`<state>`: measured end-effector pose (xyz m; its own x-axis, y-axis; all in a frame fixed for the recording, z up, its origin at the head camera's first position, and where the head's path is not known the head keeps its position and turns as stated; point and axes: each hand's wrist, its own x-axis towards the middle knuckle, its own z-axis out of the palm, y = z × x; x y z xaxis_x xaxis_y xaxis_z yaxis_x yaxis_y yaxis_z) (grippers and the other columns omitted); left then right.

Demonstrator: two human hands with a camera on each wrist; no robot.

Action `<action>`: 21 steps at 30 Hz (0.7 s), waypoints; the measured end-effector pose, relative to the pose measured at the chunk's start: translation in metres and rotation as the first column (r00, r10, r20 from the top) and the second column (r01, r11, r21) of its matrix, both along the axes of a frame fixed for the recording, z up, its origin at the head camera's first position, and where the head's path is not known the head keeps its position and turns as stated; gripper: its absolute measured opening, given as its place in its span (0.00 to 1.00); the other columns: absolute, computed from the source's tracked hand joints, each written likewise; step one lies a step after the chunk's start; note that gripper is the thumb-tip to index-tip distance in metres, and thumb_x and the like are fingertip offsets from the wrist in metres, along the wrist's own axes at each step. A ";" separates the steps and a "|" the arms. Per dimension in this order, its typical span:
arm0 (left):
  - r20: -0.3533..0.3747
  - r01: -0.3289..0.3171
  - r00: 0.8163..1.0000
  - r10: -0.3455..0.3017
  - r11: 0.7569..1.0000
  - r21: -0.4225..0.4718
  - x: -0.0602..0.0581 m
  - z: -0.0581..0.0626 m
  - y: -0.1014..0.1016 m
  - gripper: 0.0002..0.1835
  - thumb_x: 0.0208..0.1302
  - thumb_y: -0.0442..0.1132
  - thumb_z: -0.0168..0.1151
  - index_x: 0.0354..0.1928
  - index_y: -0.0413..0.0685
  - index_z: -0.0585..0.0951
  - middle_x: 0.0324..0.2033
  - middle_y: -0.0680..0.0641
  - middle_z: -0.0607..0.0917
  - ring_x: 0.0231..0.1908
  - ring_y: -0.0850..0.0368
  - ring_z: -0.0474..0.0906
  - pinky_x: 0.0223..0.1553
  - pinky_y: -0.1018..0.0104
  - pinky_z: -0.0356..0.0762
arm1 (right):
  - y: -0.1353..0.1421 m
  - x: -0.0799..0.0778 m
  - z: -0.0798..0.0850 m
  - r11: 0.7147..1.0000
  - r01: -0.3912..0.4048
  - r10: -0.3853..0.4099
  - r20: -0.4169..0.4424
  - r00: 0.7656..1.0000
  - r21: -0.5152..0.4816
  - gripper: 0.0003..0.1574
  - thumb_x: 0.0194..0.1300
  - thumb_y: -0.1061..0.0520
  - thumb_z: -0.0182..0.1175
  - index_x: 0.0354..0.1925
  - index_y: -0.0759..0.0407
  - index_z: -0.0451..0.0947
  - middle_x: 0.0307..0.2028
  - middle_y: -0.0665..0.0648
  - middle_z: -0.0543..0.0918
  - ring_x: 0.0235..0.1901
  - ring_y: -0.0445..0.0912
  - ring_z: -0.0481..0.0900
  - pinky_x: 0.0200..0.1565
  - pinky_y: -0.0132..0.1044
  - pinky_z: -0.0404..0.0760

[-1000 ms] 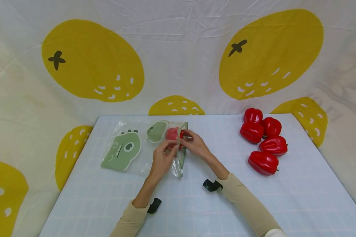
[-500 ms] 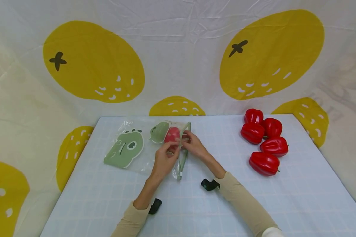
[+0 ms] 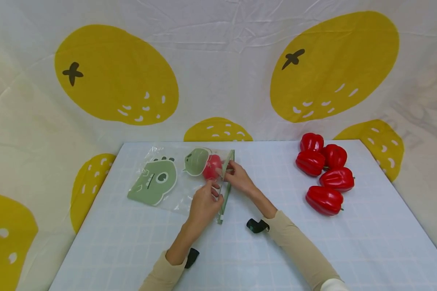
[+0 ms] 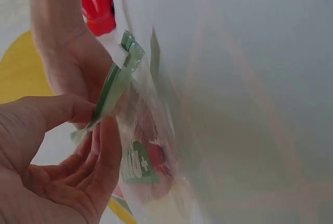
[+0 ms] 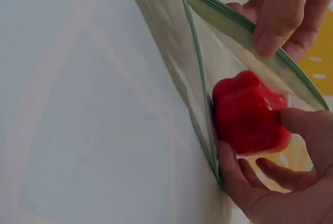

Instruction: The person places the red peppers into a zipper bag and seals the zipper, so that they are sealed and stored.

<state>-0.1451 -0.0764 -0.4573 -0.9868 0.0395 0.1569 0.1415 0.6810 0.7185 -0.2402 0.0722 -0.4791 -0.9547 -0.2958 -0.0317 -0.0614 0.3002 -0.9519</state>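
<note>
A clear zip bag [image 3: 182,198] with a green zip edge and a printed green dinosaur lies on the table, its mouth to the right. My left hand [image 3: 205,204] pinches the near part of that edge between thumb and fingers, as the left wrist view also shows. Just inside the parted mouth sits a red bell pepper [image 5: 250,112]. My right hand [image 3: 239,178] holds the pepper at the mouth, thumb [image 5: 299,120] on one side and a finger on the other. In the head view the bag's film covers the pepper [image 3: 212,167].
Several more red bell peppers [image 3: 325,200] lie grouped on the right side of the table [image 3: 276,258]. A pale cloth [image 3: 222,81] with yellow fruit prints hangs behind the table. A black wrist camera [image 3: 257,226] sits at the right cuff.
My left hand has moved down along the bag's edge, nearer to me. The right hand stays almost in place at the mouth, and more of the pepper shows through the film.
</note>
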 end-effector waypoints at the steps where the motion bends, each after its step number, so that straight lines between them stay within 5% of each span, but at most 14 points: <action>1: 0.000 -0.002 1.000 0.002 1.000 0.007 0.001 0.000 0.000 0.12 0.61 0.31 0.71 0.43 0.41 0.79 0.29 0.48 0.85 0.28 0.57 0.80 0.32 0.67 0.83 | 0.000 0.000 0.000 1.000 -0.003 0.003 0.001 1.000 -0.005 0.30 0.72 0.50 0.63 0.66 0.63 0.72 0.55 0.66 0.82 0.52 0.56 0.83 0.54 0.45 0.83; 10: -0.125 0.041 0.992 -0.006 0.961 0.274 -0.001 -0.008 -0.006 0.09 0.63 0.23 0.64 0.43 0.38 0.82 0.33 0.43 0.84 0.32 0.53 0.83 0.32 0.69 0.85 | 0.000 -0.004 0.000 0.999 -0.043 0.043 -0.022 0.999 0.011 0.32 0.73 0.53 0.62 0.68 0.67 0.69 0.59 0.70 0.79 0.55 0.61 0.82 0.58 0.50 0.82; 16: -0.194 0.113 0.980 -0.050 0.937 0.331 -0.007 -0.010 -0.010 0.08 0.64 0.23 0.66 0.43 0.37 0.82 0.35 0.41 0.85 0.33 0.49 0.85 0.33 0.69 0.86 | -0.006 -0.007 0.001 0.998 -0.050 0.051 -0.023 0.998 0.032 0.33 0.74 0.50 0.62 0.68 0.66 0.69 0.60 0.68 0.79 0.56 0.61 0.82 0.59 0.51 0.81; 21: -0.169 0.137 0.983 -0.077 0.915 0.379 -0.010 -0.007 -0.012 0.08 0.64 0.23 0.66 0.44 0.35 0.82 0.38 0.41 0.86 0.35 0.47 0.85 0.33 0.70 0.86 | -0.013 -0.010 0.003 0.997 -0.032 0.036 -0.044 0.998 0.068 0.26 0.74 0.48 0.62 0.58 0.66 0.74 0.52 0.65 0.82 0.52 0.58 0.82 0.54 0.46 0.84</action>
<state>-0.1547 -0.0888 -0.4647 -0.9445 0.0502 0.3246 0.3225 0.3285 0.8877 -0.2504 0.0594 -0.4762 -0.9451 -0.3267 -0.0098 -0.1151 0.3606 -0.9256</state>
